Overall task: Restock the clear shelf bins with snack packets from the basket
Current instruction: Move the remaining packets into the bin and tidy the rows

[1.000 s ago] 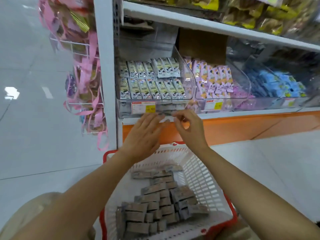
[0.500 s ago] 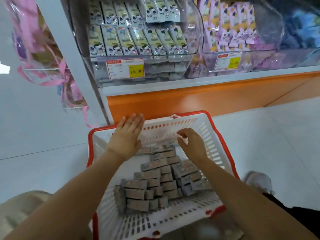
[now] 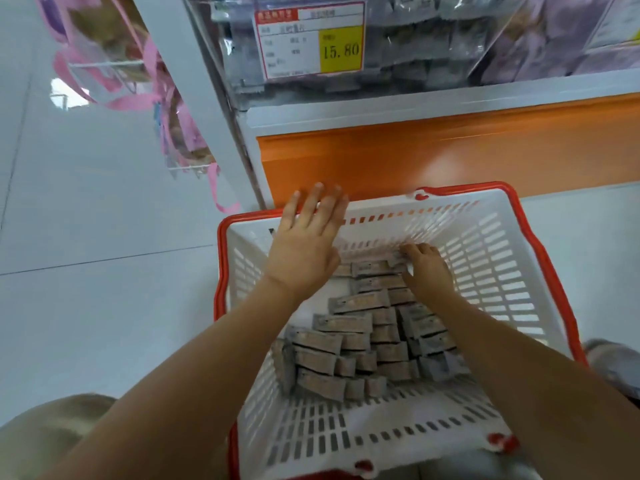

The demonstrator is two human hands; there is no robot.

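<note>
My right hand (image 3: 427, 271) lay with its fingers curled onto the farthest snack packets (image 3: 349, 323); I could not tell whether it had one pinched. My left hand (image 3: 304, 240) was flat, fingers straight, over the far rim. The packets lay stacked in the white basket (image 3: 485, 271), below the clear bin (image 3: 433, 57) and its price tag (image 3: 311, 39).

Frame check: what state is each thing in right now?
White slotted plastic basket with red rim: upright, partly filled.
Grey-brown snack packets: stacked in basket.
Left hand: open, flat, over basket's far rim.
Right hand: fingers curled on farthest packets; grip unclear.
Clear shelf bin: holds packets, price-tagged.
</note>
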